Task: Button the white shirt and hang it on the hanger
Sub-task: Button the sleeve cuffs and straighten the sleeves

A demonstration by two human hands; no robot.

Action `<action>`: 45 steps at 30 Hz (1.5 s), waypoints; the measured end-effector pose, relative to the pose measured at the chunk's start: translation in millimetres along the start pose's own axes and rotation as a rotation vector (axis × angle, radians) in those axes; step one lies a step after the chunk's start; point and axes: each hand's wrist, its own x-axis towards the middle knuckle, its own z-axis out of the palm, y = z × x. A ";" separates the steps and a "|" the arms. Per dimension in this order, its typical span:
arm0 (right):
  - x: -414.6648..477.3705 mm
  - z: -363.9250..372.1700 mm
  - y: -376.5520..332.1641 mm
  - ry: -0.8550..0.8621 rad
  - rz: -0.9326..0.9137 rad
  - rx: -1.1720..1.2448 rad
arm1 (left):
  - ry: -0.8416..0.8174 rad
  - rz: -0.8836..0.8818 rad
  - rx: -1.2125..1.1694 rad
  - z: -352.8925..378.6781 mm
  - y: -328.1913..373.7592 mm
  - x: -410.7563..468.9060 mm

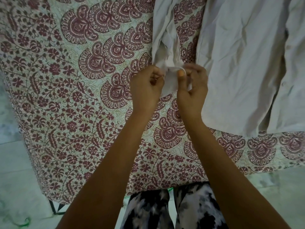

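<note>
Black-and-white trousers (165, 210) show below two forearms. The left hand (146, 85) and right hand (194, 87) each pinch the sleeve cuff (170, 72) of the white shirt (244, 63), which lies on the printed cloth (66, 96). The fabric looks light and limp and would likely bunch, so gripping close to the cuff's edges seems best.

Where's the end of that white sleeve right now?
In the head view the sleeve end sits just above centre, pinched between the left hand and the right hand over the patterned bedspread, with the shirt body lying to its right.
</note>
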 end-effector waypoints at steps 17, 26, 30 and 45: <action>6.9 -0.8 -4.7 -0.161 0.129 0.098 | -0.090 0.034 -0.205 -9.5 5.2 -4.1; 6.5 -3.7 -13.5 -0.048 0.019 0.041 | 0.020 0.193 0.046 -11.6 3.1 -0.9; 5.5 0.9 -15.3 -0.035 0.024 -0.015 | 0.089 0.214 0.027 -12.9 5.0 -4.9; 5.1 -2.8 -17.3 -0.254 0.215 0.358 | -0.005 0.311 0.133 -16.7 6.6 5.2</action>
